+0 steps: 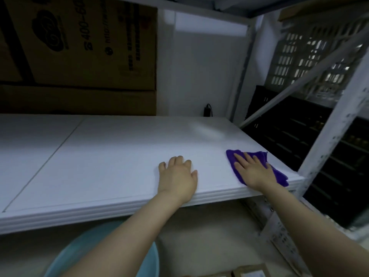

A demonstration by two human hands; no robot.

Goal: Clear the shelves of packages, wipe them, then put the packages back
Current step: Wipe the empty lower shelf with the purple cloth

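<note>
Right, wiping step, judging by the mostly bare white flat shelf board (119, 156). The crumpled purple cloth (280, 175) sits at the board's front right corner, lower right of the frame, directly under the right hand (253, 168). That hand presses it flat, fingers straight and spread, pointing toward the upper left. The cloth's long axis runs diagonally, upper left to lower right, roughly in line with those fingers; its tail pokes out past the wrist to the board's front edge.

The left hand (177, 176) rests on bare board just left of the cloth, not touching it. Its fingers are loosely apart and hold nothing; probably bracing.

The uncovered board lies left and back of the cloth, so the next stroke likely goes that way, led by the right hand.

Brown cardboard boxes (79, 47) are stacked upper left at the board's back edge; can't tell if they stand on it.
</note>
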